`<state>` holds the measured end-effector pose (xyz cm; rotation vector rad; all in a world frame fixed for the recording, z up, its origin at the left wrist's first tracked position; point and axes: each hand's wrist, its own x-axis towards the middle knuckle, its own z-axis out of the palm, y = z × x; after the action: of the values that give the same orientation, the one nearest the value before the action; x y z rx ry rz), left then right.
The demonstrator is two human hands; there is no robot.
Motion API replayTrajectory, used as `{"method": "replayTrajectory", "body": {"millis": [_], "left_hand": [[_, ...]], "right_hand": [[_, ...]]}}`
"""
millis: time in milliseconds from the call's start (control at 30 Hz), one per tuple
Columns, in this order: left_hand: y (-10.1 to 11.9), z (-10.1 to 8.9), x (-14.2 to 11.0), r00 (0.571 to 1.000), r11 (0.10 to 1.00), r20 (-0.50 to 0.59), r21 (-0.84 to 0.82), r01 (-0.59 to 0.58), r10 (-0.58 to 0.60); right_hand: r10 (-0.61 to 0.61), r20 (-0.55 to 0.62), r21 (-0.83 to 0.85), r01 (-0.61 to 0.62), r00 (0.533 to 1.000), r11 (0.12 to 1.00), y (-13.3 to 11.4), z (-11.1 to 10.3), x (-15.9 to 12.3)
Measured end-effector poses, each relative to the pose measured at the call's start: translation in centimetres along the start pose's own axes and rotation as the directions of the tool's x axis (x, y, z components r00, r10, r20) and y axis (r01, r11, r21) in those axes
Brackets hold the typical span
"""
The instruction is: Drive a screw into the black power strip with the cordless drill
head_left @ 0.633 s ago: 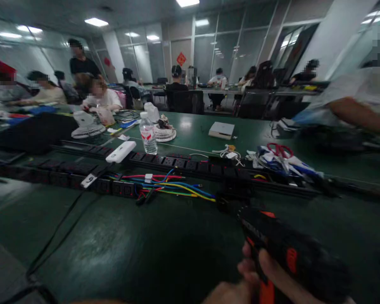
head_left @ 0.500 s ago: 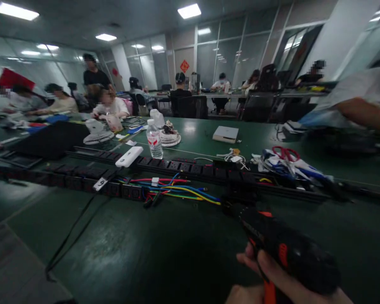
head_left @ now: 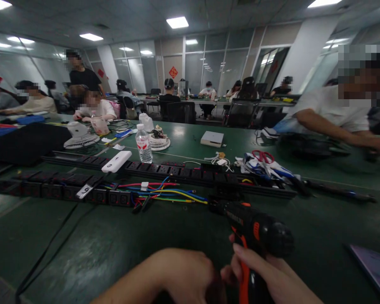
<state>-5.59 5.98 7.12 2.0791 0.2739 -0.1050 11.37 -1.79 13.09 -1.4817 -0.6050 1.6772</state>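
My right hand (head_left: 274, 272) is wrapped around the handle of a black and orange cordless drill (head_left: 247, 221). The drill points away and to the left, its front end close to a black metal housing (head_left: 223, 191). Left of the drill, my left hand (head_left: 190, 272) is bent downward with its fingers curled in; whatever they may hold is hidden. Red, blue, yellow and green-yellow wires (head_left: 167, 194) run out of a black socket strip (head_left: 104, 197) towards the drill's tip. Behind it lies a second long black socket strip (head_left: 164, 171).
A white power bank (head_left: 116, 161) rests on the rear strip beside a water bottle (head_left: 143, 143). Red-handled scissors (head_left: 262, 157) lie on white-blue packaging. A white box (head_left: 212, 138) sits behind, a dark flat device (head_left: 373, 268) at right. A co-worker (head_left: 335, 109) works at the far right.
The view has shifted so the drill appears further left and more upright. My left hand and forearm have come further into view beside it. The co-worker at right shows more fully.
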Motion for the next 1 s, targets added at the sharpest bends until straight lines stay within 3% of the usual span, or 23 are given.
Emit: {"method": "replayTrajectory", "body": {"millis": [33, 67, 100, 133, 200, 333, 433, 600, 733, 1000], "left_hand": [[-0.3, -1.4, -0.7, 0.984, 0.985, -0.145, 0.119, 0.122, -0.104], [-0.6, -2.8, -1.2, 0.900, 0.939, -0.411, 0.230, 0.256, -0.144], [-0.9, -4.0, -1.3, 0.813, 0.904, -0.566, 0.263, 0.336, -0.137], [-1.3, -5.1, -1.0, 0.753, 0.882, -0.648, 0.281, 0.378, -0.116], [-2.2, -6.5, 0.4, 0.696, 0.852, -0.717, 0.331, 0.405, -0.052], [-4.3, -7.1, 4.0, 0.727, 0.805, -0.685, 0.456, 0.379, 0.045], [-5.6, -6.8, 5.4, 0.715, 0.768, -0.696, 0.496, 0.405, 0.073], [-6.4, -6.9, 5.6, 0.696, 0.747, -0.714, 0.505, 0.431, 0.081], [-6.4, -6.9, 5.6, 0.696, 0.767, -0.714, 0.486, 0.419, 0.072], [-6.2, -6.3, 5.7, 0.624, 0.823, -0.780, 0.384, 0.419, 0.047]], "right_hand": [[-0.018, -0.008, -0.024, 0.018, 1.000, 1.000, -0.1, 0.3, 0.0], [-0.035, -0.012, -0.050, 0.034, 0.999, 0.998, -0.2, 0.5, 0.0], [-0.054, -0.010, -0.070, 0.053, 0.998, 0.996, -0.2, 0.6, -0.1], [-0.071, -0.001, -0.069, 0.071, 0.997, 0.995, -0.3, 0.7, -0.1], [-0.095, 0.038, -0.050, 0.097, 0.995, 0.994, -0.4, 0.7, -0.2], [-0.064, 0.035, -0.123, 0.068, 0.997, 0.990, -0.7, 0.8, -0.6], [-0.070, 0.024, -0.167, 0.073, 0.997, 0.983, -1.0, 1.1, -0.8], [-0.026, -0.010, -0.165, 0.024, 1.000, 0.986, -0.1, 1.0, 0.0], [-0.071, 0.060, -0.140, 0.079, 0.996, 0.987, 1.7, -0.4, 1.6], [-0.099, 0.114, -0.120, 0.113, 0.988, 0.986, 1.8, -1.7, 2.2]]}}
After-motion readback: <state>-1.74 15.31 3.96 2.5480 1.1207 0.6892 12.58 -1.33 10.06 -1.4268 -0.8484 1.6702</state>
